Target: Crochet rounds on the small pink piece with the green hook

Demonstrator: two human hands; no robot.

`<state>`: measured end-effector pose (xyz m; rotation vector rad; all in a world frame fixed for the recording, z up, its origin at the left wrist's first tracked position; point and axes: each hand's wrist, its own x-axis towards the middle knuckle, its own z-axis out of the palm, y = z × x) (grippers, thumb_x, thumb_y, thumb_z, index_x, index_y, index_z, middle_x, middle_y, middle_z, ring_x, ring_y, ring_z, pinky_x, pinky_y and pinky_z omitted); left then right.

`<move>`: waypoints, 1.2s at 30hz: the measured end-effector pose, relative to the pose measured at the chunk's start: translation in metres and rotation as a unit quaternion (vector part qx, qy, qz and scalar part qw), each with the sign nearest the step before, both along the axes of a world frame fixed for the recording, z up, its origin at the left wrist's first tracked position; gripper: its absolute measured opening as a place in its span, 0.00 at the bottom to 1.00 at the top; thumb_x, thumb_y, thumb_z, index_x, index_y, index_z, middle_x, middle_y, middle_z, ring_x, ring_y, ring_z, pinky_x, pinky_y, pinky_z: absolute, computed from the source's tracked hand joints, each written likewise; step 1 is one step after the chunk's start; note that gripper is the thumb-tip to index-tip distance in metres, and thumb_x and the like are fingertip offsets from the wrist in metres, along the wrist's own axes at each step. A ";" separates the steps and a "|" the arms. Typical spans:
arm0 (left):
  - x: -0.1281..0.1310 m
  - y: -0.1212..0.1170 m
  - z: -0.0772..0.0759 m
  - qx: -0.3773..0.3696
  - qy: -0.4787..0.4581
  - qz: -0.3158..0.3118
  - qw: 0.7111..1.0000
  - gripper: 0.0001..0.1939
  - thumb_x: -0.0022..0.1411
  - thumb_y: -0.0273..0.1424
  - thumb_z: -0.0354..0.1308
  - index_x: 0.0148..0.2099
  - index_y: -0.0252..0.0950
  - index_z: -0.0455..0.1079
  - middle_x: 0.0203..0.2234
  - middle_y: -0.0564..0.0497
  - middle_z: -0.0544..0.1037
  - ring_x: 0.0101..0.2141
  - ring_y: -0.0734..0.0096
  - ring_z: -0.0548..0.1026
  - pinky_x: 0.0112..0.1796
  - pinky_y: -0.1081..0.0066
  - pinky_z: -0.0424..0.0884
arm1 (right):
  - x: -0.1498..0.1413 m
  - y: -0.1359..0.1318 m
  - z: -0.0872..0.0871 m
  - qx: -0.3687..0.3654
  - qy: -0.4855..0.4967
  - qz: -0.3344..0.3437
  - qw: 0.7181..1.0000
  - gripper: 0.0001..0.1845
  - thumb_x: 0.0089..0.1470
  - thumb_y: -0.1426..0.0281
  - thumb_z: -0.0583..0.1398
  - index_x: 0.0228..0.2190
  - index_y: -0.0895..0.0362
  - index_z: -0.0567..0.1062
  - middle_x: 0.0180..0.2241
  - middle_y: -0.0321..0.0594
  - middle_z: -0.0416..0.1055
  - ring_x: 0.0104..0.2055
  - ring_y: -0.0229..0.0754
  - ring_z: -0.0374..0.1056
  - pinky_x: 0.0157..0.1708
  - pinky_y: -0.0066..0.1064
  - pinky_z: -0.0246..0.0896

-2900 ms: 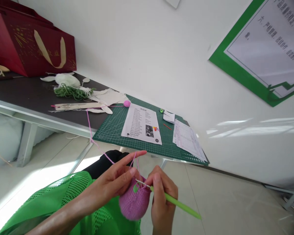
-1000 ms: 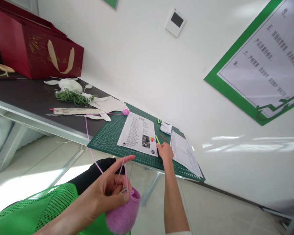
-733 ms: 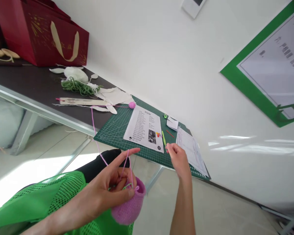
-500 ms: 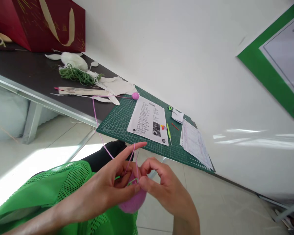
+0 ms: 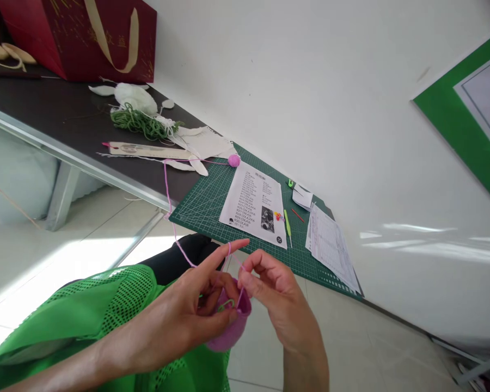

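Note:
A pink crocheted piece [image 5: 228, 337], cup-shaped with an open rim, is gripped by my left hand [image 5: 188, 305] between thumb and curled fingers. My left index finger points out straight, with pink yarn [image 5: 178, 245] passing over it. A thin green loop [image 5: 227, 305] sits at the piece's rim beside my left thumb. My right hand [image 5: 271, 291] is closed in a pinch just above the rim. Pink strands run from its fingertips to the left index finger and down to the piece. Whether a hook is hidden in that pinch cannot be seen.
A green cutting mat [image 5: 196, 201] carries a printed sheet [image 5: 253, 201], a green-handled crochet hook [image 5: 287, 223], paper forms [image 5: 332, 245] and a pink yarn ball [image 5: 234, 160]. Green yarn [image 5: 142, 122], white pieces and a red gift bag [image 5: 106, 43] stand leftward on the dark table.
My right hand has lifted slightly from the rim, drawing a pink strand up with it. The crocheted piece has tilted, and its opening shows more. The camera view has shifted slightly.

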<state>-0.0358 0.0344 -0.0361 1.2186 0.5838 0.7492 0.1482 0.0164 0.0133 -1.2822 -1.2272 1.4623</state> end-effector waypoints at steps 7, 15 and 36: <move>-0.006 0.006 0.007 -0.043 -0.025 -0.097 0.994 0.44 0.69 0.34 0.66 0.77 0.50 0.46 0.33 0.59 0.75 0.27 0.73 0.57 0.30 0.68 0.55 | 0.015 0.011 0.004 0.013 0.093 -0.078 0.992 0.17 0.58 0.57 0.69 0.33 0.53 0.69 0.19 0.25 0.57 0.21 0.32 0.49 0.20 0.23 0.54; -0.012 0.009 -0.004 -0.061 -0.085 -0.129 0.986 0.47 0.67 0.29 0.67 0.77 0.53 0.43 0.34 0.58 0.78 0.24 0.75 0.52 0.26 0.70 0.50 | 0.046 0.018 0.017 0.097 0.160 -0.197 0.963 0.14 0.54 0.67 0.73 0.31 0.53 0.72 0.22 0.26 0.51 0.24 0.32 0.50 0.21 0.19 0.62; -0.011 0.013 0.004 -0.141 -0.134 -0.089 0.977 0.45 0.64 0.38 0.72 0.75 0.48 0.53 0.31 0.56 0.76 0.27 0.73 0.55 0.30 0.68 0.49 | 0.078 -0.005 0.007 0.151 -0.074 -0.247 0.954 0.12 0.59 0.59 0.70 0.42 0.51 0.80 0.45 0.38 0.73 0.45 0.38 0.68 0.48 0.30 0.70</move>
